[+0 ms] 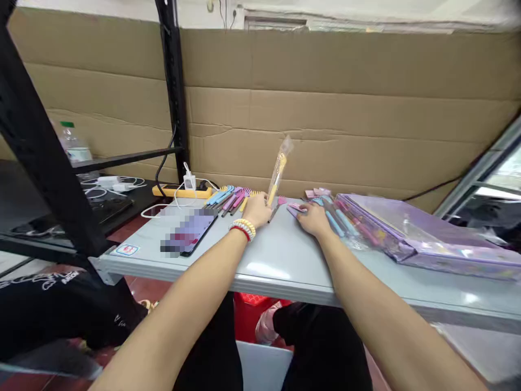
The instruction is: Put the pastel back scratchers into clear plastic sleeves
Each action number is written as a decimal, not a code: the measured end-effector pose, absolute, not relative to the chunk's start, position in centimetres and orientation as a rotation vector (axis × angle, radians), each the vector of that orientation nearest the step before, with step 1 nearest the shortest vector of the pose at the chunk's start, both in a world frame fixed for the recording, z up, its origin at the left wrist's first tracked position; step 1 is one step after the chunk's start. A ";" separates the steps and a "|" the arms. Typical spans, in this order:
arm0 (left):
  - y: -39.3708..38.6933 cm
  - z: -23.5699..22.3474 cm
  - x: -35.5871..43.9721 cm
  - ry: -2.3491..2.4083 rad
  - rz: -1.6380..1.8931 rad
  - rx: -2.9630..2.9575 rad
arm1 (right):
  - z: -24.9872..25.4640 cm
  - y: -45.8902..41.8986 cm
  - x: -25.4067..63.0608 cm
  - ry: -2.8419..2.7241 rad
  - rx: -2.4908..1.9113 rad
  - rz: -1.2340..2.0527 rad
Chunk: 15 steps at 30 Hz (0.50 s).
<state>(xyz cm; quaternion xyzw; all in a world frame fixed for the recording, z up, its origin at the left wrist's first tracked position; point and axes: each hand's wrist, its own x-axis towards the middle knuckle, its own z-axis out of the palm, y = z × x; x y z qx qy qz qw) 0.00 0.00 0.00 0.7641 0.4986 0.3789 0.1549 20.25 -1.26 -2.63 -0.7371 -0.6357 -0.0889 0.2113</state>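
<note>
My left hand [257,210], with a beaded band and a red cord at its wrist, is closed around a yellow stick-like item in a clear plastic sleeve [278,171], which points upward. Just right of it, a slim item with a pink head and dark shaft [277,208] lies on the grey tabletop [280,255]. My right hand [314,218] rests low on the table, its fingers closed on a flat pink piece [296,209], partly covered. Beyond my left hand, several blue, purple, pink and yellow sticks with comb-like heads [230,199] lie in a row.
Blue and pink wrapped sticks [338,217] lie right of my right hand, beside a large purple box [423,233]. A phone [191,232] lies at left, near a yellow power strip [183,192] with white cables. Cardboard [345,119] lines the back; a black metal post [174,87] stands left.
</note>
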 end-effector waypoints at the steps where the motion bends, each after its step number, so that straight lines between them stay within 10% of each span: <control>1: 0.0 0.0 0.0 1.435 1.088 2.194 | -2.8 -1.3 20.1 -1.750 -2.068 -0.250; 15: -0.5 0.3 -0.1 1.452 1.041 2.234 | -2.7 -1.0 18.9 -1.807 -2.314 -0.037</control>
